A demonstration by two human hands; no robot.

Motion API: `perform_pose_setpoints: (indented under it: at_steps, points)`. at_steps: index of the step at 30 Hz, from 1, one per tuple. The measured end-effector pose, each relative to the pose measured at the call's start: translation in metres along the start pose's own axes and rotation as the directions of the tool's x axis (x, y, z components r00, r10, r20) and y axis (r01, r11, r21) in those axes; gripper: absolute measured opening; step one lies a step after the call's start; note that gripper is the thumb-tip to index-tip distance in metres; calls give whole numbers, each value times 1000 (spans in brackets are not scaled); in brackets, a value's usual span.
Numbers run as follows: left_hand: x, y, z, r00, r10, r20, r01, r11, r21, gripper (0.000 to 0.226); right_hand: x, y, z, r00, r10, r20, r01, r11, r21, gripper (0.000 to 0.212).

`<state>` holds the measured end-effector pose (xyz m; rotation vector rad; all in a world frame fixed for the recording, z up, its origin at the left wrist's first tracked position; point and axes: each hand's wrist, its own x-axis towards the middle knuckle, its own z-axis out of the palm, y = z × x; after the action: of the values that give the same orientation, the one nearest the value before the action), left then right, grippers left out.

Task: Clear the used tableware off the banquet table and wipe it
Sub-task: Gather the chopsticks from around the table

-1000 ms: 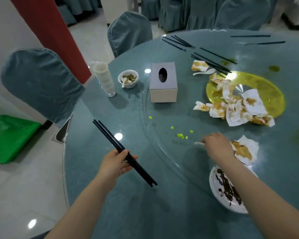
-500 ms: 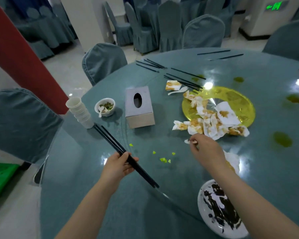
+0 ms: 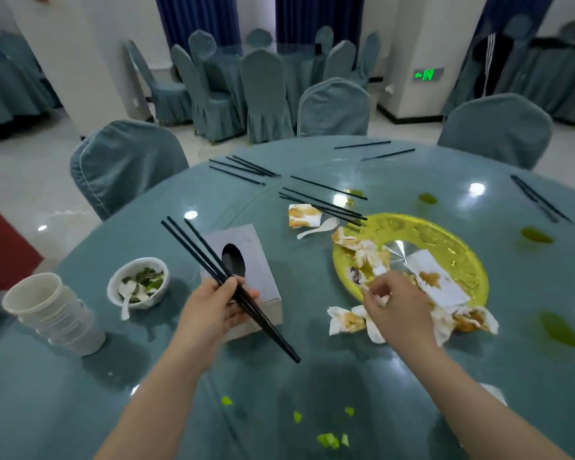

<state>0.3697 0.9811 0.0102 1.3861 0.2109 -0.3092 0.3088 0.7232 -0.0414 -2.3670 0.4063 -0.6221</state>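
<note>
Green scraps (image 3: 327, 439) lie on the table (image 3: 63, 393) nearest, below both wrists. Left hand (image 3: 213, 307) grips a bundle of black chopsticks (image 3: 226, 280), fingers curled round them, over the tissue box (image 3: 263, 287). Right hand (image 3: 395, 310) pinches a soiled napkin (image 3: 380, 298) at the yellow plate (image 3: 445, 240) edge. Left of the left fingers: bowl (image 3: 138, 283), stacked cups (image 3: 52, 313). Beyond the fingers: loose chopsticks (image 3: 322, 204), a white spoon (image 3: 319, 227).

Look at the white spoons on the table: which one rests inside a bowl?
The white plastic spoon standing in the small white bowl of green scraps, left of the grey tissue box. The other white spoon lies bare on the glass beside the yellow plate.
</note>
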Motion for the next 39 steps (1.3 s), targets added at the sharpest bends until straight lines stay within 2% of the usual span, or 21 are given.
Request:
perform_pose_setpoints:
  at_steps: [2, 4, 7, 13, 17, 20, 26, 28, 30, 33, 36, 39]
  points:
    - [21, 11, -7, 1000, 7, 28, -7, 1000, 17, 18, 24, -9, 25, 1000, 30, -1, -30, 999, 24, 32]
    - [45, 23, -16, 998, 14, 61, -16, 999, 35, 17, 53, -17, 52, 999, 36, 8, -36, 999, 30, 25]
    - [77, 36, -29, 995, 13, 104, -20, 998, 68, 17, 94, -24, 88, 1000, -21, 20, 22, 996, -86, 6]
    - [123, 40, -48, 992, -8, 129, -2, 997, 77, 16, 150, -19, 140, 984, -171, 43, 176, 938, -298, 3]
    - [135, 32, -55, 990, -21, 139, 11, 998, 70, 17, 173, -10, 163, 978, -174, 113, 206, 872, -445, 18]
    - [137, 26, -60, 989, -25, 143, 14, 997, 77, 18, 183, -2, 179, 948, -130, 289, 266, 824, -501, 35]
    - [139, 20, -65, 987, -21, 159, 15, 999, 40, 16, 186, 3, 189, 894, -215, 394, 422, 700, -576, 30]
    - [134, 21, -68, 987, -22, 156, 21, 1000, 9, 15, 180, -2, 186, 871, -278, 406, 475, 688, -549, 34]
    - [126, 24, -73, 989, -16, 148, 19, 1000, -20, 15, 172, -18, 179, 871, -375, 318, 485, 759, -435, 31]
    - [112, 34, -84, 993, 12, 114, -8, 999, -35, 16, 155, -62, 168, 855, -515, 68, 517, 829, -214, 15]
    - [96, 47, -101, 995, 29, 99, -30, 1000, 7, 15, 138, -109, 159, 854, -510, -102, 506, 860, -59, 13]
    - [79, 63, -125, 996, 37, 84, -42, 998, 56, 15, 121, -157, 153, 857, -479, -189, 499, 864, 69, 13]
